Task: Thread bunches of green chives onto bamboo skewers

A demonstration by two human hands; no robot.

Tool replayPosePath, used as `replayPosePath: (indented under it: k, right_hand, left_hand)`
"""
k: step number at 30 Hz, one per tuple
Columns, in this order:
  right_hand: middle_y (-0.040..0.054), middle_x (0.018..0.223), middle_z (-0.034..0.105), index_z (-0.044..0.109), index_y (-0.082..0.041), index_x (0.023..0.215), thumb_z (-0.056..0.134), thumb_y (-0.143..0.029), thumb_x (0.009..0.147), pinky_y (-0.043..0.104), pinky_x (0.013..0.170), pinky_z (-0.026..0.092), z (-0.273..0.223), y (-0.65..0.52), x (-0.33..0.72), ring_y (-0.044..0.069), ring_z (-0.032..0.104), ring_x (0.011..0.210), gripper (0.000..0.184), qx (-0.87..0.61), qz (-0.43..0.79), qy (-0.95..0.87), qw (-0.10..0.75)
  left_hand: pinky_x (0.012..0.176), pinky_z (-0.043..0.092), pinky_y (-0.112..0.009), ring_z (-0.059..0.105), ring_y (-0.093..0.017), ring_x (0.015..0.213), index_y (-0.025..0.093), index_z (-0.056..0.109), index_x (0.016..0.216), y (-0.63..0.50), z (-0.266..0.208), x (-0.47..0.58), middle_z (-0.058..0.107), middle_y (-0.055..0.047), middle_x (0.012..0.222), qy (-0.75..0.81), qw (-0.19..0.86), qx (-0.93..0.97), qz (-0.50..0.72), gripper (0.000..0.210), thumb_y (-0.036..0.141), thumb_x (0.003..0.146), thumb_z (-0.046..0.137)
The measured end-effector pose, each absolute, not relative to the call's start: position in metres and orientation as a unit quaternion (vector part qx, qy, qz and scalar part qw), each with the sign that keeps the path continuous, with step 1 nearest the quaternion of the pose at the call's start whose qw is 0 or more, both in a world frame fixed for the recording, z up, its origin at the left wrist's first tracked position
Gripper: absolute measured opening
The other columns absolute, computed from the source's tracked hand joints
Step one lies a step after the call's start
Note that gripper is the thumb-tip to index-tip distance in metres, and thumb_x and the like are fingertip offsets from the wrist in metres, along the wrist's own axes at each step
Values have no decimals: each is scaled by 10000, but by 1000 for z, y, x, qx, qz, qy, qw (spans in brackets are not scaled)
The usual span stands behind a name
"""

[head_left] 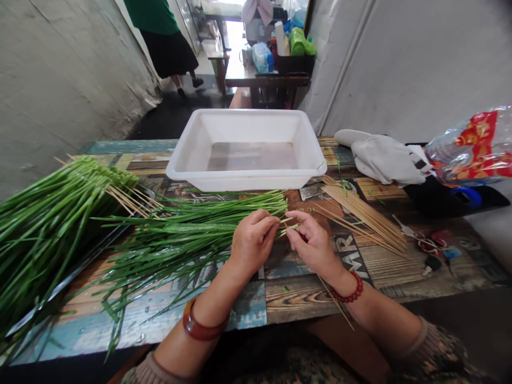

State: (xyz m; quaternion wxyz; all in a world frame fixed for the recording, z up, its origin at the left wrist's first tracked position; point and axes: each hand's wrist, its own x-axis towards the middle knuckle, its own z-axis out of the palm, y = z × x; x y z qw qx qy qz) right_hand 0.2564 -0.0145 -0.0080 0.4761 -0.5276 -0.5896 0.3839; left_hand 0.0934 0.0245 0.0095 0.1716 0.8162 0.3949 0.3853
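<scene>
My left hand (254, 237) is closed in a pinch on a few green chives, near their pale cut ends. Facing it, my right hand (314, 245) has its thumb and fingers closed around a thin bamboo skewer (336, 300), whose long end sticks out below the palm towards me. The skewer's tip meets the chive ends between my hands; my fingers partly hide how far it goes in. A loose spread of wet chives (176, 234) lies left of my left hand. Several bare bamboo skewers (366, 216) rest right of my right hand.
A white plastic tub (248, 180) stands beyond the chives. At left, skewered chives (68, 202) are heaped on a metal tray (60, 290). Keys (432, 264), a pale cap (380, 154) and a plastic bag (476, 146) lie right. A person (164, 42) is in the background.
</scene>
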Motion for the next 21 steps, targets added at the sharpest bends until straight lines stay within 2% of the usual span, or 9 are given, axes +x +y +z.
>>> replayPosePath:
  k: [6,12,17,21]
  right_hand:
    - [-79,528,524,548,-202,1136,544,-263,890,217,489,392,-12,-14,255,100,504,460,253,-533,379,-583,482]
    - [-78,558,521,514,-207,989,535,-315,902,197,454,367,-13,-12,255,82,486,444,140,-534,381,-571,493]
    - [-88,560,513,507,-196,1028,543,-354,899,178,403,338,-8,-11,256,62,441,400,207,-523,413,-549,504]
    - [-83,563,530,523,-178,1076,505,-416,919,172,376,339,-5,-10,258,58,440,372,286,-518,457,-531,491]
  left_hand:
    - [689,460,-271,580,-151,763,173,662,878,24,9,95,636,-61,812,393,164,823,376,182,210,932,493]
    - [708,450,-285,586,-156,787,178,655,893,20,8,98,656,-64,854,379,147,850,335,194,194,941,467]
    - [714,427,-325,592,-198,839,172,633,1015,17,13,98,663,-81,945,398,80,871,275,167,244,917,518]
    - [701,388,-343,603,-208,789,179,627,995,17,17,95,681,-62,868,399,9,889,226,176,309,906,549]
